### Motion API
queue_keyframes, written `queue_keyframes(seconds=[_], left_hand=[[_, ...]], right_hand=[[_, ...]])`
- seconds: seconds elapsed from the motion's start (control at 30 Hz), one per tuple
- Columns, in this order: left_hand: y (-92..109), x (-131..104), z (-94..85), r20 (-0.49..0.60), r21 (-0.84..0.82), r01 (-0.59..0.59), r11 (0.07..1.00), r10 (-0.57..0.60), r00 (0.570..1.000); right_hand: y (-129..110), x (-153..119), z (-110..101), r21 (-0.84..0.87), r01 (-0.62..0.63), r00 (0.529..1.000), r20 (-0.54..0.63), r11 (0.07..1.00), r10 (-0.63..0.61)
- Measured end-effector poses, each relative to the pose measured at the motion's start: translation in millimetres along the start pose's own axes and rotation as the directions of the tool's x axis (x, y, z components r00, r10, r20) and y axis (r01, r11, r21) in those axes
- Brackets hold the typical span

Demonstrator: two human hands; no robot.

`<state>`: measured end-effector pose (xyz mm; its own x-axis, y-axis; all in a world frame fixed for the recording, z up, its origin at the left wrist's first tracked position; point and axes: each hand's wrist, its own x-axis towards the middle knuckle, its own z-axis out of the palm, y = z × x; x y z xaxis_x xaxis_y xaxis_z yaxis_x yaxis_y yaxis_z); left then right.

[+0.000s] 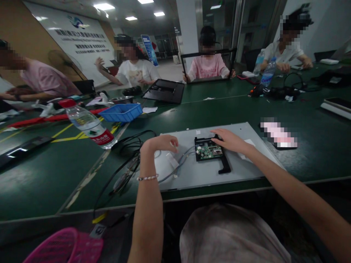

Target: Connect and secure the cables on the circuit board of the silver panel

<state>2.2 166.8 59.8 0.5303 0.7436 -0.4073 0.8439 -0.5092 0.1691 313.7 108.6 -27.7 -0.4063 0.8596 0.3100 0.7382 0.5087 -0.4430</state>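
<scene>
- While the green circuit board is seated in a black bracket, both are laid on a light gray panel, itself set on the green counter.
- Right hand is nearer: fingers are stretched over the bracket's far right corner, apparently in contact. Whether the edge is gripped cannot be told.
- Left hand is held above the panel's left part, wrist bent, fingers half curled; nothing is seen grasped.
- Key relation: board is offset left and bodyward from the right hand; right and slightly bodyward from the left, gap between.
- Board's long axis is aligned roughly left-right; bracket's leg is pointed bodyward at the right end.
- Thin cables are routed from the board's left side across the panel.
- Phone is placed right of the panel.
</scene>
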Motion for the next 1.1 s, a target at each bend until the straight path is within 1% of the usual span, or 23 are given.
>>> queue_keyframes(seconds=[0.07,0.17,0.27,0.33,0.43,0.57,0.67,0.73,0.77,0.83,0.87,0.9,0.97,1.03,1.1], left_hand=[[-0.8,-4.0,0.2,0.064,-0.02,-0.009,1.0,0.01,0.998],[-2.4,-4.7,2.4,0.144,-0.051,0.024,0.998,-0.016,0.989],[-5.9,-1.6,4.6,0.18,-0.097,0.058,0.994,-0.039,0.983],[-9.9,1.3,5.4,0.137,-0.102,0.079,0.992,-0.065,0.988],[-17.5,6.4,6.0,0.023,-0.08,0.132,0.988,-0.131,0.991],[-24.6,13.4,7.1,-0.129,-0.011,0.196,0.981,-0.195,0.972],[-20.5,19.7,8.4,-0.227,0.008,0.2,0.98,-0.193,0.954],[-11.5,25.6,10.1,-0.317,0.01,0.152,0.988,-0.141,0.938],[-5.5,29.2,11.4,-0.372,0.009,0.092,0.996,-0.082,0.925],[8.0,36.7,14.8,-0.457,0.002,-0.082,0.997,0.074,0.886],[14.6,40.1,16.8,-0.472,-0.005,-0.167,0.986,0.145,0.87],[20.6,43.0,18.8,-0.47,-0.013,-0.233,0.972,0.199,0.86],[29.7,46.8,22.2,-0.428,-0.03,-0.29,0.957,0.25,0.869],[34.7,48.4,24.5,-0.389,-0.035,-0.29,0.956,0.254,0.885],[37.1,49.1,26.0,-0.365,-0.031,-0.278,0.96,0.248,0.897]], right_hand=[[0.6,-1.0,1.2,-0.014,0.001,1.0,0.008,1.0,-0.001],[-0.5,-2.8,1.3,-0.027,0.002,1.0,0.019,1.0,-0.002],[-1.5,-3.8,0.2,-0.032,-0.002,1.0,0.02,0.999,0.002],[-0.9,-3.8,-0.2,-0.04,-0.008,1.0,0.012,0.999,0.008],[1.8,-3.1,0.2,-0.047,-0.019,1.0,-0.011,0.999,0.019],[5.3,-2.4,1.5,-0.053,-0.017,0.999,-0.039,0.998,0.015],[5.1,-2.6,-0.5,-0.051,-0.026,0.998,-0.06,0.998,0.023],[3.6,-1.0,-4.3,-0.042,-0.045,0.996,-0.079,0.998,0.042],[2.6,1.0,-6.7,-0.037,-0.053,0.995,-0.088,0.998,0.05],[0.6,8.7,-11.5,-0.039,-0.045,0.994,-0.097,0.998,0.041],[-0.4,14.5,-13.2,-0.048,-0.028,0.995,-0.093,0.998,0.023],[-1.4,21.4,-14.1,-0.063,-0.007,0.996,-0.084,0.998,0.002],[-3.7,37.0,-12.9,-0.103,0.028,0.998,-0.048,0.994,-0.033],[-6.2,52.4,-7.6,-0.146,0.029,1.0,0.003,0.989,-0.029],[-9.0,64.7,0.1,-0.196,0.007,0.999,0.054,0.981,0.003]])
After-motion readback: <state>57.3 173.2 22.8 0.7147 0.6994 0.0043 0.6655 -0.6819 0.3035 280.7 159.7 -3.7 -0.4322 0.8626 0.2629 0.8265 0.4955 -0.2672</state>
